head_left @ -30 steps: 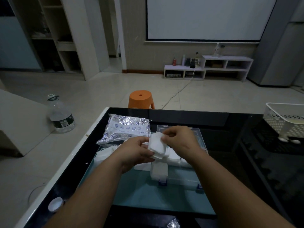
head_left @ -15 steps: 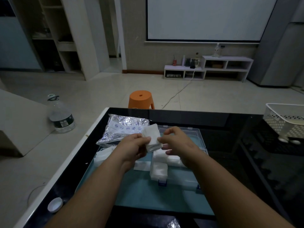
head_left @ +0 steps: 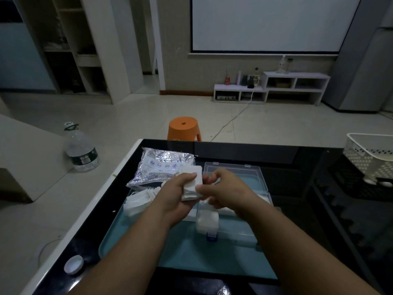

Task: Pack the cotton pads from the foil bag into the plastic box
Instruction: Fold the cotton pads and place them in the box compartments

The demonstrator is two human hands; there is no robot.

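The left hand grips a small stack of white square cotton pads, fingers curled under it and thumb across its face. The right hand pinches the stack's right edge with thumb and curled fingers, though how many fingers actually touch it is hard to tell. The stack is held above the left end of the clear plastic box, whose lid lies open behind it. One compartment at the box's front edge holds more white pads.

The crinkled silver foil bag lies just beyond the left hand, near the table's left edge. A loose heap of white pads sits beside it on the teal tray, and the tray's near half is bare. A wide stretch of glossy black table separates the box from the white perforated basket at the right edge. A white bottle cap sits by the table's left rim.
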